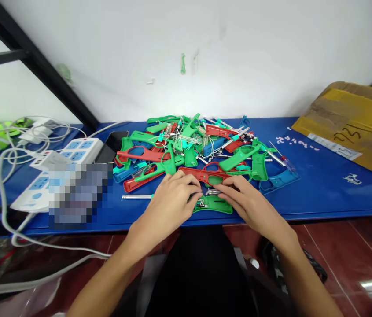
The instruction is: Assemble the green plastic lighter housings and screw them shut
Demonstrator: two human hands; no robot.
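Note:
A green lighter casing half [217, 204] lies open side up at the table's front edge, with small white and dark parts inside. My left hand [179, 193] is over its left end, fingers curled and thumb and fingertips closed together; what they pinch, if anything, is hidden. My right hand [248, 200] is at the other side, its fingertips closed on a small clear part [212, 192] above the casing. Just behind the hands lies a red lighter casing half [194, 174]. A metal lighter tube [136, 197] sticks out left of my left hand.
Behind is a heap of green, red and blue casing halves [190, 127] with metal tubes. A screwdriver [286, 162] and cardboard box [354, 127] are right. Power strips [30, 196], a dark phone [111, 147] and white cables [4, 176] are left.

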